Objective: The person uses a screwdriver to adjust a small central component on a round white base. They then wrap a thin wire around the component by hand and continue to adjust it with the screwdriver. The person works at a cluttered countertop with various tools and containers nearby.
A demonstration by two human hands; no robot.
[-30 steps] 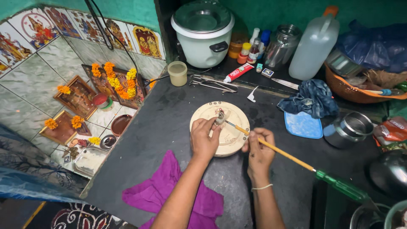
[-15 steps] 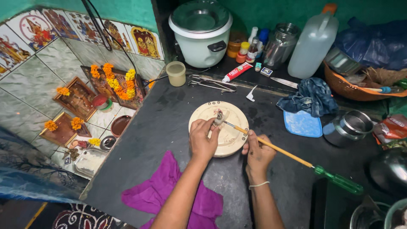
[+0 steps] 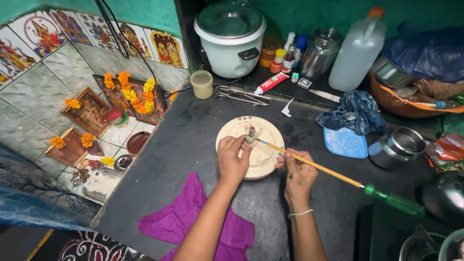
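A round cream appliance base (image 3: pixel 258 154) lies upside down on the dark counter (image 3: pixel 193 145). My left hand (image 3: pixel 233 157) rests on its left side, fingers pinched on a small metal part (image 3: pixel 250 135) near its middle. My right hand (image 3: pixel 296 173) grips the yellow shaft of a long screwdriver (image 3: pixel 338 174) with a green handle. The tip of the tool touches that metal part.
A purple cloth (image 3: pixel 193 220) lies at the near edge. Behind are a white rice cooker (image 3: pixel 231 38), a cream cup (image 3: pixel 202 84), tongs (image 3: pixel 244 95), a tube (image 3: pixel 271 83), a plastic jug (image 3: pixel 356 50), a blue rag (image 3: pixel 355 113) and steel pots (image 3: pixel 398 145). Framed pictures with orange flowers (image 3: pixel 130 92) sit on the left.
Both hands stay on the base; the screwdriver has shifted only slightly. Nothing else has moved.
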